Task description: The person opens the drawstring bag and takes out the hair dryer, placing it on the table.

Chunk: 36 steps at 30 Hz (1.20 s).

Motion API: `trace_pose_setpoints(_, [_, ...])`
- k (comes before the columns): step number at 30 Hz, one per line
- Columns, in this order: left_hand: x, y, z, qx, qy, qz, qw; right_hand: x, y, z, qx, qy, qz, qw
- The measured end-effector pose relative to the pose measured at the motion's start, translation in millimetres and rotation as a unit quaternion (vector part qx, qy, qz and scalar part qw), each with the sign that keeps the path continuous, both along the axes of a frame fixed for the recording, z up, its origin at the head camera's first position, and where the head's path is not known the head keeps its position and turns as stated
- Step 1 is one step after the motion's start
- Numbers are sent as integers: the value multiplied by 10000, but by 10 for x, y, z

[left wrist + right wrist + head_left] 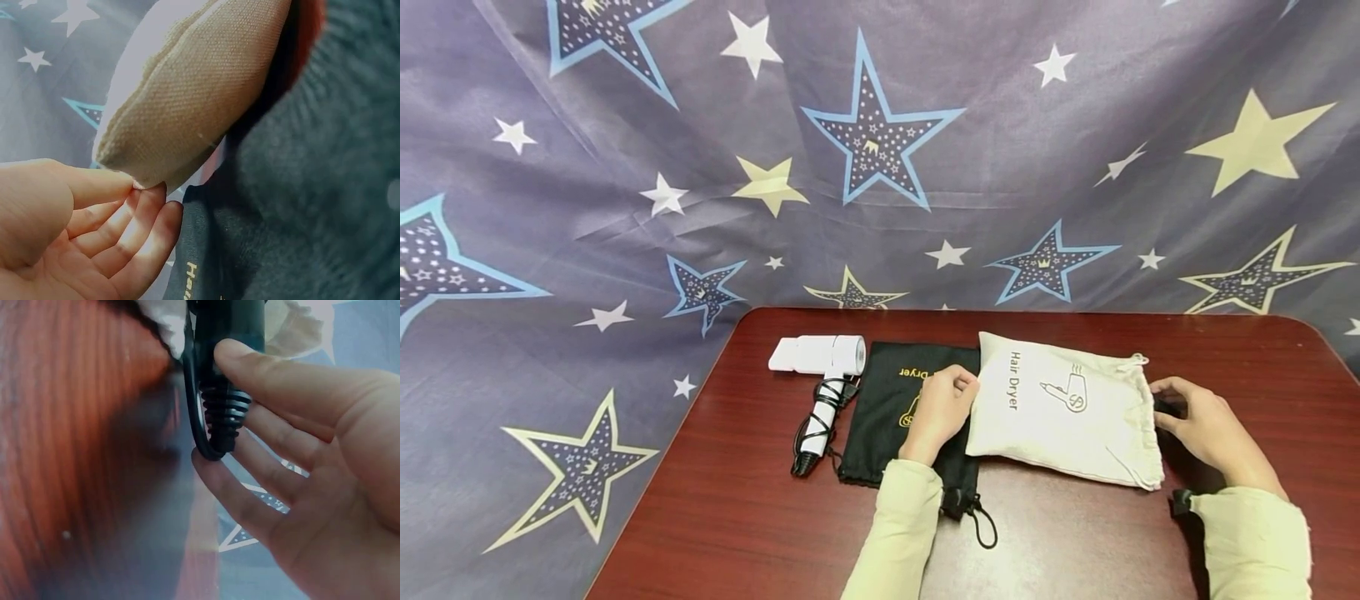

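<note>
A cream drawstring bag (1037, 433) printed "Hair Dryer" lies across the middle right, bulging with something inside. My left hand (942, 408) pinches its closed left edge between thumb and fingertips; the left wrist view shows this pinch at a corner of the cloth. At the bag's gathered mouth, my right hand (1206, 425) grips the black handle end of a hair dryer (228, 337), with the thumb on one side and fingers on the other. A ridged cord sleeve (225, 409) and looped black cord stick out there. The dryer's other end is hidden in the bag.
A black drawstring bag (880, 408) lies flat under my left forearm, its cord loop toward me. Farther left is a white hair dryer (820, 354) with its black cord wound round the handle. A star-patterned cloth (925, 233) hangs behind the red-brown table (715, 500).
</note>
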<state>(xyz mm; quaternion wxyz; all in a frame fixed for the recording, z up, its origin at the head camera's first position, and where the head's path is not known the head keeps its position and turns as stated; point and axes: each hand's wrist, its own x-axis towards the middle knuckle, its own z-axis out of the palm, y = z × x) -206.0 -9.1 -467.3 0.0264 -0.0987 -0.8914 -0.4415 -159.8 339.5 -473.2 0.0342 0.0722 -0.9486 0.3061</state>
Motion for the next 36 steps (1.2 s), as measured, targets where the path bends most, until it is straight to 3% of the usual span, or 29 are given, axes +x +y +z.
trace_pose_setpoints(9, [-17, 41, -25, 228, -91, 93, 9997, -41, -47, 9, 196, 137, 219, 9995])
trace_pose_setpoints(16, [-38, 100, -93, 232, -185, 50, 9995, -48, -76, -28, 379, 313, 153, 9987])
trace_pose_setpoints(36, [-19, 27, -40, 225, -325, 77, 9992, 22, 89, -21, 161, 195, 9, 9997])
